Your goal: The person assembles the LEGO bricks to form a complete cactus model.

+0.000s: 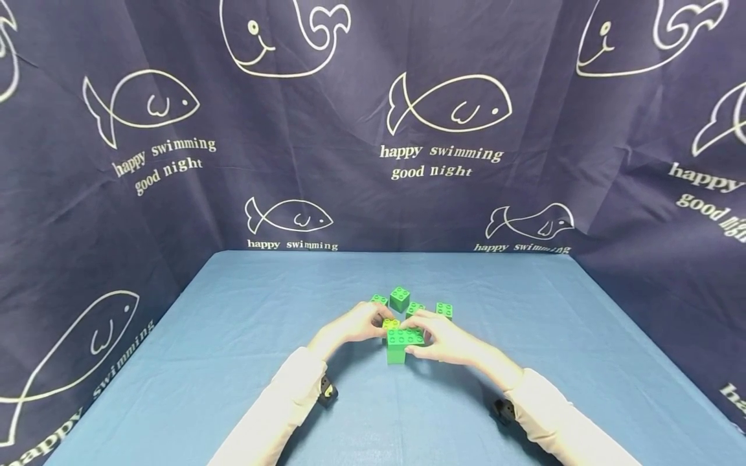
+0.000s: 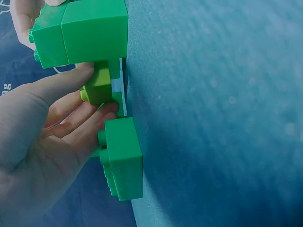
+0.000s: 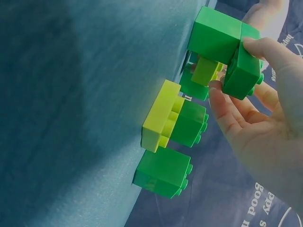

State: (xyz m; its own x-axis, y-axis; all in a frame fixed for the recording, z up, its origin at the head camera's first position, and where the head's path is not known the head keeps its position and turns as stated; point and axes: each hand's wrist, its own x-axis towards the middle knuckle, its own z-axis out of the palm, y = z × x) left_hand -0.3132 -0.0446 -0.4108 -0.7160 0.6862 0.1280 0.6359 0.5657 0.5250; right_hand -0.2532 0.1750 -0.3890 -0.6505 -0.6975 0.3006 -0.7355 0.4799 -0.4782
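Note:
Near the middle of the table, a long green brick (image 1: 412,336) sits on top of a tall green brick (image 1: 396,356) and overhangs it to the right. My right hand (image 1: 443,340) grips the overhanging end between thumb and fingers, as the right wrist view also shows. Just behind the stack stands a small yellow brick (image 2: 99,85). My left hand (image 1: 362,321) pinches this brick, its thumb at the studded top beside the green stack and its fingers on the far side.
Several green bricks (image 1: 399,299) stand behind the hands on the blue table (image 1: 384,421). A longer yellow brick (image 3: 163,118) stands beside them under my right hand, hidden in the head view. A dark curtain (image 1: 350,129) with fish drawings encloses the table.

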